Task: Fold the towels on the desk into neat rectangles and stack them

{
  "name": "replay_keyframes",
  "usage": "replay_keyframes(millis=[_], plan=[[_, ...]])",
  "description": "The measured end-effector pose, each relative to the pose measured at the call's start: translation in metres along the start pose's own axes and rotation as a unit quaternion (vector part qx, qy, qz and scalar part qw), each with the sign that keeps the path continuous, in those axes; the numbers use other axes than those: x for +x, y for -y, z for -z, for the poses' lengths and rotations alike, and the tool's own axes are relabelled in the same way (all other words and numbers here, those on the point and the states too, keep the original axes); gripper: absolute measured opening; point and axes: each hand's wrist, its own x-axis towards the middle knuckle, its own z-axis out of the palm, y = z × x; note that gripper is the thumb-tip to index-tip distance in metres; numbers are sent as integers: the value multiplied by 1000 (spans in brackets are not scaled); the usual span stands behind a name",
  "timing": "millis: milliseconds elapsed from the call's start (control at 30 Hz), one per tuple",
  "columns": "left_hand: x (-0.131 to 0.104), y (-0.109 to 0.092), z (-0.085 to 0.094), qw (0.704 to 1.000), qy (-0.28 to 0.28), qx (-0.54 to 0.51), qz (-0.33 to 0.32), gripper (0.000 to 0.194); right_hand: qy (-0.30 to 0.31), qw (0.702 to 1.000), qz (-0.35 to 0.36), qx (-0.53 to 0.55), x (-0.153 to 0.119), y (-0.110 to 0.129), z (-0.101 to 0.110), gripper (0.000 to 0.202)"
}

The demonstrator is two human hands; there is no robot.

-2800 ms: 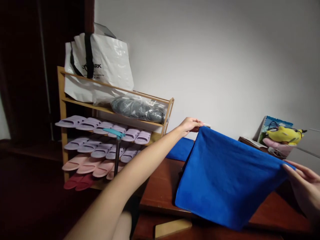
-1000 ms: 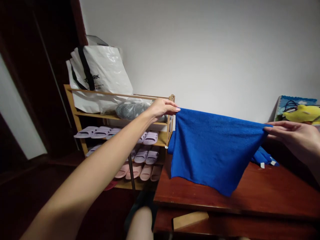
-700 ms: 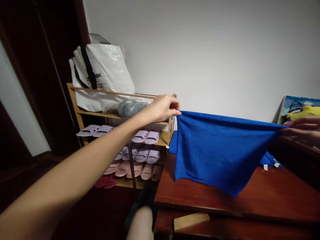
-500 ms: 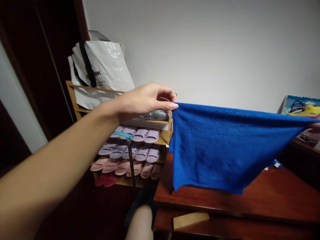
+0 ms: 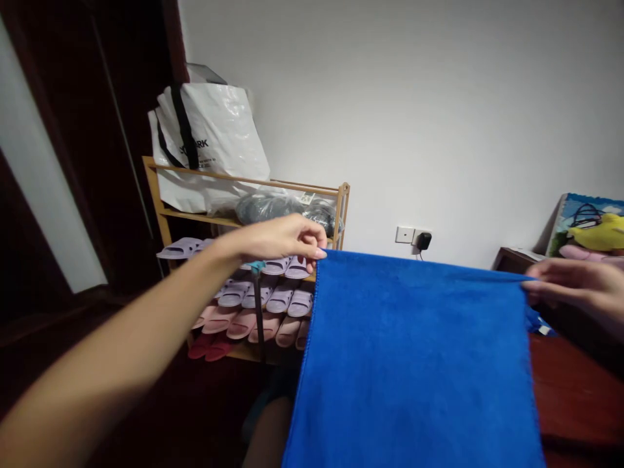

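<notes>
Blue cloth [image 5: 414,364] has come lower, bottom cut off, corners pinched in left hand [image 5: 290,240] and right hand [image 5: 582,289].

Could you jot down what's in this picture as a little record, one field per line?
Left hand: pinches one upper corner of the blue cloth
Right hand: pinches the other upper corner
Cloth: spread between the hands, running out of the picture below
Rack: slippers on lower shelves, white bag on the top shelf
Wall: black plug at a socket
Far right: yellow plush-like thing
</notes>
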Motion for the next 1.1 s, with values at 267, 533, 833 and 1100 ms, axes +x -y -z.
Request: replay_keyframes(millis=[267,533,833,1100], plan=[[54,124,-89,964,-32,255,64,7,108,972,-35,-208,38,-73,-117,29],[86,190,-161,917,-50,380,110,24,63,908,-39,-413,53,-136,-203,27],[115,217,-182,909,-36,403,104,40,88,906,22,-412,90,-163,-243,45],[121,242,-221,936,68,334,80,63,216,916,30,-337,82,-183,-290,65]])
